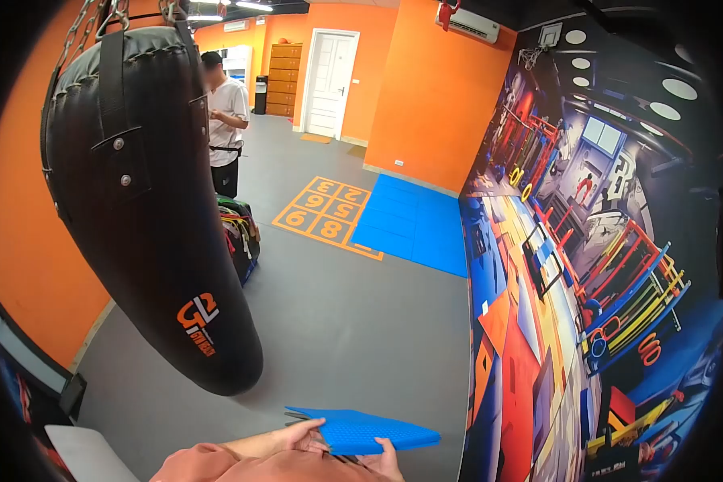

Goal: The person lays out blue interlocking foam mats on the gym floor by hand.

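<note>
A small stack of blue foam mats with a textured top is held low in front of my body. A dark edge shows under its left end. My left hand grips the near left edge, with the thumb on top and the fingers mostly underneath. At the near right edge, my right hand holds the same mats, its thumb pressed on the top face. The fingers of that hand are partly hidden below the stack.
A black punching bag hangs from chains close on the left. Behind it stands a person in a white shirt near a bin of colourful bands. Blue floor mats lie beside orange hopscotch squares. A mural wall runs along the right.
</note>
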`<state>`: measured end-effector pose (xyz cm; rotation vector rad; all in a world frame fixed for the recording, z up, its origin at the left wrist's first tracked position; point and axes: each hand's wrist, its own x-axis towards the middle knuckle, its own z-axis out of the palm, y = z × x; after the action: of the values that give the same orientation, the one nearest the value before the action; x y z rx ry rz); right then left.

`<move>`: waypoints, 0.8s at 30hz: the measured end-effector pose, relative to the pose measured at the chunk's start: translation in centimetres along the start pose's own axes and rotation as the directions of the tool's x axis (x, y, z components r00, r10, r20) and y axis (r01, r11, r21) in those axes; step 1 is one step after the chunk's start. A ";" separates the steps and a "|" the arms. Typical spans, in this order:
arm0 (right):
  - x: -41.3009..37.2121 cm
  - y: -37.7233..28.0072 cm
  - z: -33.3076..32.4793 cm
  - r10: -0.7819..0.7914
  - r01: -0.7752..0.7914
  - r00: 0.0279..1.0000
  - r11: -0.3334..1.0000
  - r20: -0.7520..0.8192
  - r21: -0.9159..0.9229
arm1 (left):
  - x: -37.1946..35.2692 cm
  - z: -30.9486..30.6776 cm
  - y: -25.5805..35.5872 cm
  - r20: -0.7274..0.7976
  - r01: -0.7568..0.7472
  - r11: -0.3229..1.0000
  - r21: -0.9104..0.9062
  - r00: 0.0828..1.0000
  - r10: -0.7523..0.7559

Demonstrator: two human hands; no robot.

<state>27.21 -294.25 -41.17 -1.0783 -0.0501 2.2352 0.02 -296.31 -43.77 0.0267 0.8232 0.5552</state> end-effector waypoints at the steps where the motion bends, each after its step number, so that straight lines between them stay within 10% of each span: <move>1: 1.3 -1.2 -3.3 0.000 0.000 1.000 0.998 -0.012 0.057 | 1.2 0.5 0.1 -0.089 -0.091 0.996 -0.019 0.992 0.089; 6: -2.8 -10.4 -7.1 -0.109 0.113 0.992 0.992 -0.070 0.057 | 8.3 2.4 2.0 -0.278 -0.225 0.919 -0.324 0.951 0.134; 12: -6.1 -20.8 -9.5 -0.213 0.213 0.977 0.977 -0.025 -0.001 | 16.7 5.6 6.6 -0.505 -0.441 0.896 0.051 0.763 0.404; 17: -2.6 -25.7 -12.6 -0.226 0.247 0.941 0.967 0.252 -0.055 | 18.9 8.4 9.7 -0.430 -0.485 0.873 0.050 0.779 0.457; 24: 3.7 -29.7 -8.9 -0.144 0.167 0.966 0.981 0.215 -0.094 | 23.5 7.6 11.4 -0.646 -0.581 0.813 0.036 0.607 0.462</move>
<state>47.76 -270.76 -40.70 -0.8622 -0.3412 2.2131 12.94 -273.88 -52.06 -0.0941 1.4458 1.2502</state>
